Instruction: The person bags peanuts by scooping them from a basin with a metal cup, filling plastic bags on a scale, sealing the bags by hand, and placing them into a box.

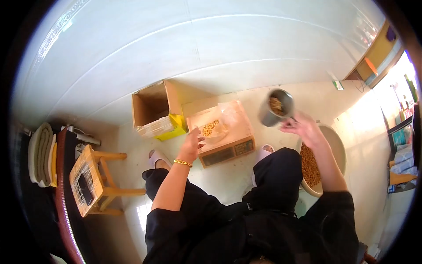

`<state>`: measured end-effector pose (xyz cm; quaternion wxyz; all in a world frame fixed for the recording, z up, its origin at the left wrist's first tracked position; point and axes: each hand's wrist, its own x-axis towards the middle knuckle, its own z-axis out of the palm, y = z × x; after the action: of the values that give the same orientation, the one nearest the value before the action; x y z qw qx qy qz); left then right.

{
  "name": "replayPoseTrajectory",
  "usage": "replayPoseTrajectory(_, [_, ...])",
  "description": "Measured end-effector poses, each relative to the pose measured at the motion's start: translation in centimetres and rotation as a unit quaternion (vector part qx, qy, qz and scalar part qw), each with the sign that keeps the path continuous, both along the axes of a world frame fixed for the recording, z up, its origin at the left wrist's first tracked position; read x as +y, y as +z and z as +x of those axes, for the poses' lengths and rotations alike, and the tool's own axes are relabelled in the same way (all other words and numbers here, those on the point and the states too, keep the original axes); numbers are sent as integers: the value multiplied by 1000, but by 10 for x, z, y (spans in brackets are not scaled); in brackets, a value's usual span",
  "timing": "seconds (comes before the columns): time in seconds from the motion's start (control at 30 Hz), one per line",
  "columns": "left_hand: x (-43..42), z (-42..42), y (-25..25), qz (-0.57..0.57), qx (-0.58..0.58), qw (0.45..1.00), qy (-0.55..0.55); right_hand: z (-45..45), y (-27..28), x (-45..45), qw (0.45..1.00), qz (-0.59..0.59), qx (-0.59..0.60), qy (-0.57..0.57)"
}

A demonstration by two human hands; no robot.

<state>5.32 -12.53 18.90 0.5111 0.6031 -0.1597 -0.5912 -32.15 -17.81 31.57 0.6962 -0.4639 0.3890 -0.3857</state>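
Note:
My right hand (303, 127) grips the handle of a metal mug (269, 115), tilted so that its mouth faces me and slightly blurred by motion. Brownish kernels (276, 105) lie inside it. My left hand (191, 144), with a yellow band at the wrist, is closed at the near-left edge of a clear plastic bag (225, 119). Golden kernels (210, 128) sit in that bag, on top of a weighing scale (244, 125) with a dark front panel. Below my right forearm stands a wide pale basin (336, 154) holding many brown kernels (309, 167).
An open cardboard box (175, 103) with yellow sides stands left of the scale, near the wall. A wooden stool (105, 191) with a dark phone-like object (85, 189) on its woven seat is at the left. Shelves with goods (402, 165) line the right side.

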Motion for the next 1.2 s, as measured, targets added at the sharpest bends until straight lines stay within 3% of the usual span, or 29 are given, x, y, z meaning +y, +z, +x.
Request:
replayPoseTrajectory(0.13, [0, 6, -10, 7, 4, 1000, 13, 119, -31, -53, 985, 88, -59, 137])
replayPoseTrajectory(0.3, [3, 7, -8, 0, 10, 998, 57, 215, -90, -54, 977, 162, 60, 124])
replayPoseTrajectory(0.33, [2, 9, -7, -1, 4, 999, 54, 217, -122, -63, 973, 149, 90, 152])
replayPoseTrajectory(0.4, [0, 11, -5, -6, -1, 998, 60, 215, -127, -63, 950, 142, 221, 171])
replayPoseTrajectory(0.43, [1, 8, -5, -4, -9, 999, 50, 212, -132, -69, 947, 141, 228, 179])
replayPoseTrajectory(0.47, [3, 6, -4, -2, -17, 999, 38, 210, -137, -76, 891, 10, 405, 206])
replayPoseTrajectory(0.5, [4, 6, -3, -9, -16, 1000, 21, 208, -137, -80, 790, -123, 559, 221])
replayPoseTrajectory(0.53, [4, 5, -4, -9, -13, 1000, 21, 203, -138, -81, 788, -122, 561, 222])
replayPoseTrajectory(0.6, [3, 4, -1, 3, -26, 1000, -3, 197, -132, -81, 717, -218, 645, 150])
replayPoseTrajectory(0.77, [4, 0, 5, 0, -28, 999, -41, 206, -98, -69, 709, -211, 651, 170])
replayPoseTrajectory(0.83, [4, -1, 2, -7, -25, 999, -41, 218, -88, -57, 649, -263, 681, 215])
replayPoseTrajectory(0.97, [4, -1, 0, 3, -30, 996, -84, 222, -122, -61, 597, -351, 700, 175])
replayPoseTrajectory(1.03, [5, -1, -2, 5, -30, 996, -85, 222, -126, -61, 566, -457, 675, 120])
replayPoseTrajectory(1.2, [4, 2, -1, -2, -25, 996, -84, 223, -141, -66, 567, -475, 661, 125])
